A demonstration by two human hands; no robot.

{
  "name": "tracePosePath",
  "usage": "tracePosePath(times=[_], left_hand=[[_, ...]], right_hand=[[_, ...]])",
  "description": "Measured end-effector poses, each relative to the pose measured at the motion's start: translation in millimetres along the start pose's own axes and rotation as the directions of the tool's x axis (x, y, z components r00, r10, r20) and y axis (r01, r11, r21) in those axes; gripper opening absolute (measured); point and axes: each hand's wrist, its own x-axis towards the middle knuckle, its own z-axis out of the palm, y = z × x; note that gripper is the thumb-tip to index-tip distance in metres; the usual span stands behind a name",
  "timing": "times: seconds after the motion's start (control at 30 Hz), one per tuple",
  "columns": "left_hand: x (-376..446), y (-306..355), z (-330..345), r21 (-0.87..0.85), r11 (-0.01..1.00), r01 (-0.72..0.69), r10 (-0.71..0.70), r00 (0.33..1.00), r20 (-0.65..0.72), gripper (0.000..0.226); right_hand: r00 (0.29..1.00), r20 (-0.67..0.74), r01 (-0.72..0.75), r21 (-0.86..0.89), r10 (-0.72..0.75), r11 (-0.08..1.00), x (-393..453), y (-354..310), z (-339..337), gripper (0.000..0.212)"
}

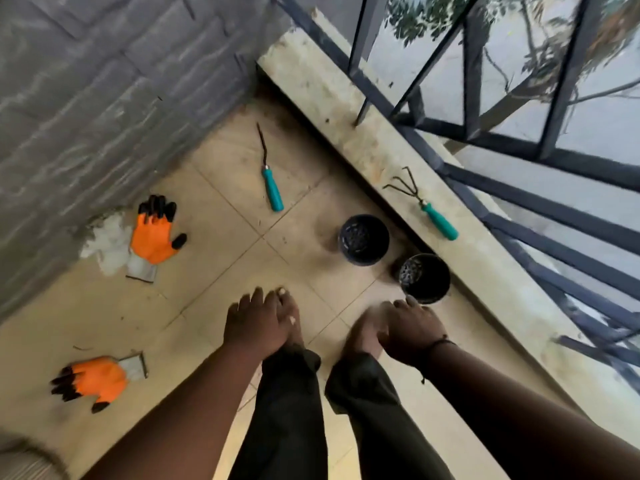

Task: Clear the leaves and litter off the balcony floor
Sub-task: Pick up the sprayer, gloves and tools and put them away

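I look straight down at a beige tiled balcony floor [221,244] and my own bare feet. My left hand [252,323] hangs over my left foot with relaxed fingers and holds nothing. My right hand [410,332] hangs over my right foot, fingers loosely curled, empty, close to the nearer black pot [425,278]. Small bits of leaf litter [82,348] and thin twig scraps lie on the tiles near the gloves.
Two orange gloves with black fingertips lie on the floor, one by the wall [154,233] and one nearer [93,381]. A teal-handled weeder [272,188] lies on the tiles, a teal-handled hand rake [431,211] on the concrete ledge [332,109]. A second black pot [363,239]. Dark metal railing [519,147] on the right, grey brick wall [86,81] on the left.
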Motion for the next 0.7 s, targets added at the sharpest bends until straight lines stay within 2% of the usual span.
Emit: tracePosePath(times=[0.23, 0.57, 0.7], left_hand=[[95.9, -9.9, -31.4, -0.027, 0.998, 0.06, -0.061, 0.996, -0.066, 0.064], [203.7, 13.8, -40.2, 0.039, 0.999, -0.006, 0.011, 0.994, -0.113, 0.062], [242.9, 14.8, -38.3, 0.03, 0.997, 0.069, -0.063, 0.982, -0.18, 0.065]], right_hand=[[0.997, -0.029, 0.075, 0.031, -0.074, 0.997, 65.2, -40.1, -11.1, 0.047], [0.977, -0.158, 0.159, 0.085, -0.144, 0.984, 154.9, -66.9, -31.8, 0.051], [0.962, -0.223, 0.195, 0.165, -0.156, 0.967, 175.8, -69.9, -37.7, 0.05]])
